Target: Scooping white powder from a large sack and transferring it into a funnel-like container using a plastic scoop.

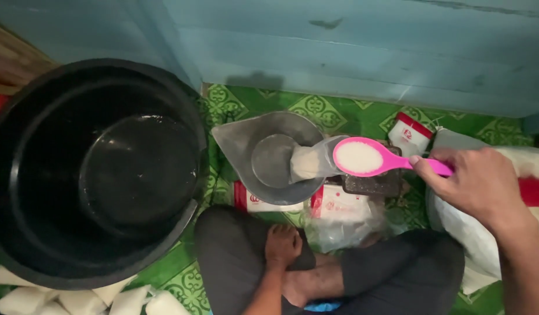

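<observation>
1. Two hands show in my feed: the right hand (pixel 482 186) has its grip clamped on the handle of a pink plastic spoon (pixel 368 158) heaped with white grains.
2. Its long axis runs leftward from my grip; the bowl hovers over a small clear bag (pixel 311 161) resting in the grey metal scale pan (pixel 263 156).
3. My left hand (pixel 283 245) rests loosely curled on my leg, holding nothing, farther off.
4. Green patterned floor mat (pixel 333 114), blue wall (pixel 362 46), big black plastic tub (pixel 94 169) at left.
</observation>
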